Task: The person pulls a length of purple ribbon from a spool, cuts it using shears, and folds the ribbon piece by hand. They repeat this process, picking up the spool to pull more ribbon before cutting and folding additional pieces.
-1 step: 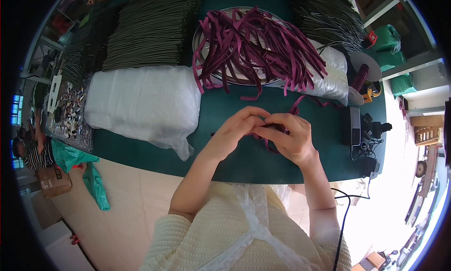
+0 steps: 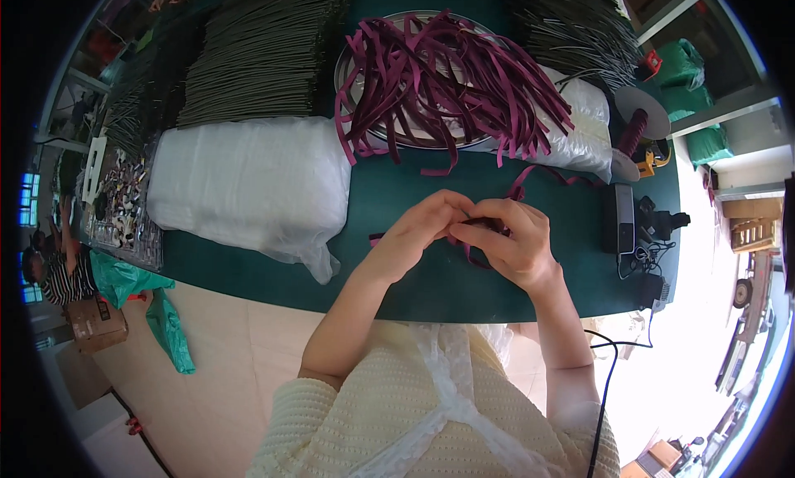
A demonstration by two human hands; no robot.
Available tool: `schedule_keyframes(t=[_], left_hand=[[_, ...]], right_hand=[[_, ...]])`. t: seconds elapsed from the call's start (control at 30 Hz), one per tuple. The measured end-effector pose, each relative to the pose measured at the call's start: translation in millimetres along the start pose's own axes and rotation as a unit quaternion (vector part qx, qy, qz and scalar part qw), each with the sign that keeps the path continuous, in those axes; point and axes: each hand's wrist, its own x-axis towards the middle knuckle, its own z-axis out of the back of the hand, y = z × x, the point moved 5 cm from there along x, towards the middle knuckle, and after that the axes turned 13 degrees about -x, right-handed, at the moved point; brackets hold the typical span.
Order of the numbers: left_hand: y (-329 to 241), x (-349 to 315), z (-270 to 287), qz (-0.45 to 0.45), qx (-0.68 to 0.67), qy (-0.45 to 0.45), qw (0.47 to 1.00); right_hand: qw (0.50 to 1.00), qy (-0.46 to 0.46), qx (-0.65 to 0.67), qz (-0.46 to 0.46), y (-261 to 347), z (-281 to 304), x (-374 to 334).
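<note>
Over the green tabletop my left hand and my right hand meet fingertip to fingertip. Both are closed on a purple ribbon, and the fingers hide most of the held part. A short ribbon end pokes out left of my left wrist; a loop hangs below my right fingers. From behind my right hand the ribbon runs right across the table toward a spool wound with the same purple. Beyond my hands, a heap of cut purple ribbon strips lies on a round metal tray.
A plastic-wrapped white bundle sits left of my hands, with rows of dark thin stems behind it. At right stand a black box-shaped device and cables. Small parts fill a clear tray at far left. Another person is beyond it.
</note>
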Motion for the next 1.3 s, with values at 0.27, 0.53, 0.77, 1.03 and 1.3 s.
schedule_keyframes(t=[0.27, 0.53, 0.77, 1.03, 1.3], left_hand=[[18, 3, -7, 0.134, -0.074, 0.070, 0.986], [3, 0, -8, 0.108, -0.025, 0.037, 0.993], [-2, -2, 6, 0.084, 0.064, -0.013, 0.994], [-4, -8, 16, 0.085, 0.173, -0.067, 0.979], [-1, -7, 21, 0.028, 0.300, -0.114, 0.947]], right_hand=[[0.999, -0.035, -0.013, 0.017, -4, 6, -22], [0.999, -0.030, -0.002, -0.013, -10, 3, -26], [0.877, 0.157, 0.290, -0.351, -31, -16, -45], [0.829, 0.193, 0.321, -0.416, -44, -10, -56], [0.840, 0.022, 0.175, -0.514, -92, 17, -75]])
